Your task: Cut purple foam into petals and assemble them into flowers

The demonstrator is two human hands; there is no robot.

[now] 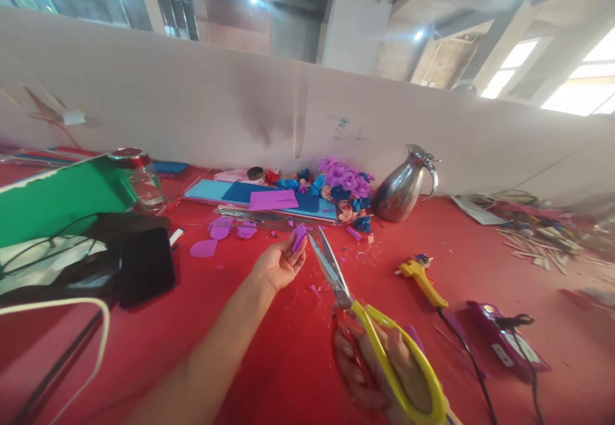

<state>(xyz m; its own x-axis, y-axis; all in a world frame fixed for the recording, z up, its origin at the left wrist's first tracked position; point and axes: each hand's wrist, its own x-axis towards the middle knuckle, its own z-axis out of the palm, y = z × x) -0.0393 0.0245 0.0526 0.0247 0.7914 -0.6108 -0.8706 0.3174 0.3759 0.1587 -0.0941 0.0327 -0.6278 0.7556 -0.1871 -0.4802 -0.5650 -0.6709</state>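
Between the fingertips of my left hand (280, 266) is a small folded piece of purple paper (298, 237). My right hand (368, 354) grips a pair of scissors (343, 293) with yellow and red handles. Its blades are parted, and their tips point up toward the purple piece, close beside it. Purple petal-shaped cutouts (204, 248) lie on the red table to the left of my left hand. Behind the hands, a purple sheet (273, 200) rests on blue sheets (211, 190). Purple, blue and pink paper flowers (346, 181) are heaped to the right of the sheets.
A metal jug (401, 188) stands behind the scissors. On the right are a yellow glue gun (423, 279), a purple power strip (507, 338) with cords, and thin sticks (542, 245). A black phone (147, 266), a glass jar (144, 181) and a green board (67, 197) occupy the left.
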